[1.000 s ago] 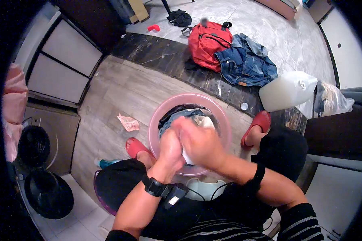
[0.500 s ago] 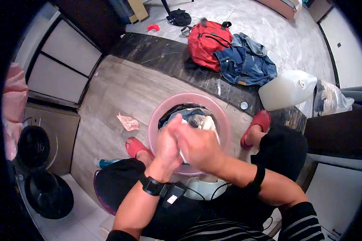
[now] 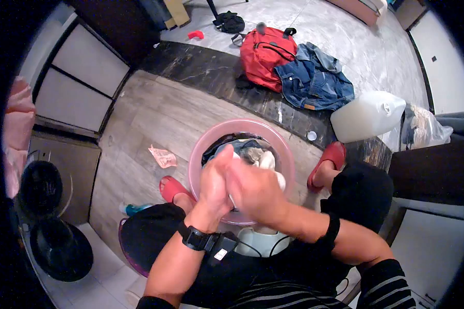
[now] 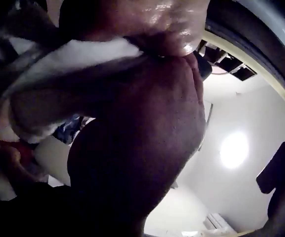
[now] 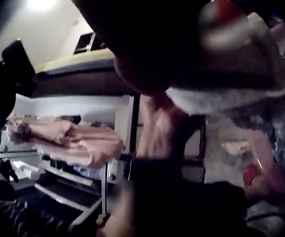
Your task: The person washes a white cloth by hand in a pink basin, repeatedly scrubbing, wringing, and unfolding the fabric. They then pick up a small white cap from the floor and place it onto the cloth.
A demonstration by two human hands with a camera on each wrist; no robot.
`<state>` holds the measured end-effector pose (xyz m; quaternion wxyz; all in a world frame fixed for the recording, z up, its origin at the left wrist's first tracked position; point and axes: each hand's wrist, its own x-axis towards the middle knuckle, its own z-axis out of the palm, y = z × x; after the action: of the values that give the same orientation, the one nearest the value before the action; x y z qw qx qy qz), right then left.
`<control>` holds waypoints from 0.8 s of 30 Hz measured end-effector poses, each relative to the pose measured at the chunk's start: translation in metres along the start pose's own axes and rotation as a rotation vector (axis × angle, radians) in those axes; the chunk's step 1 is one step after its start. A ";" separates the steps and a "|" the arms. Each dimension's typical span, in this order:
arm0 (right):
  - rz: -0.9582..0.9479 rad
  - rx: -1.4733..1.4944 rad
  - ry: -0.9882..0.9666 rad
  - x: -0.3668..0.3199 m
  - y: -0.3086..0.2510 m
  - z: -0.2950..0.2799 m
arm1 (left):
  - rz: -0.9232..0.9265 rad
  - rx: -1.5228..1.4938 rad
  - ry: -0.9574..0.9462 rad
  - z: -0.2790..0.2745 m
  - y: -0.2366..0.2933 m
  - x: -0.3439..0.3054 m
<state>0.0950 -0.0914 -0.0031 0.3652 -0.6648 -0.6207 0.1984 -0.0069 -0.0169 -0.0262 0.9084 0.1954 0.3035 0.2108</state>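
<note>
Both my hands are pressed together over a pink basin point(image 3: 198, 149) on the floor between my feet. A wet white cloth point(image 4: 95, 53) is bunched between them, with a length of the white cloth point(image 5: 201, 102) trailing from the grip in the right wrist view. My left hand point(image 3: 214, 185) grips it from the left side. From the right, my right hand point(image 3: 259, 191) curls over it, slightly blurred. Dark and blue clothes point(image 3: 246, 143) lie in the basin below, partly hidden by the hands.
A red backpack point(image 3: 265, 56) and a denim jacket point(image 3: 317, 82) lie on the dark ledge ahead. A whitish plastic jug point(image 3: 366, 117) stands to the right. Red slippers point(image 3: 175, 189) flank the basin, and a pink wrapper point(image 3: 162, 157) lies at its left.
The hands stay clasped on the white cloth and shift slightly, the right one a little down and left. White fabric shows differently beside the right hand.
</note>
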 end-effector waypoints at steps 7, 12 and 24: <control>0.045 0.121 0.168 0.013 0.015 0.006 | 0.077 0.054 0.245 0.013 -0.012 -0.001; 0.209 0.052 0.063 0.024 0.017 -0.012 | -0.006 -0.005 0.211 0.017 -0.017 0.004; -0.010 0.158 0.195 0.009 0.016 0.011 | 0.067 0.005 0.018 0.004 -0.004 -0.006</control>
<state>0.0994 -0.0798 -0.0208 0.4760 -0.6468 -0.5682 0.1794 -0.0078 -0.0241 -0.0223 0.8976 0.2057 0.3054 0.2422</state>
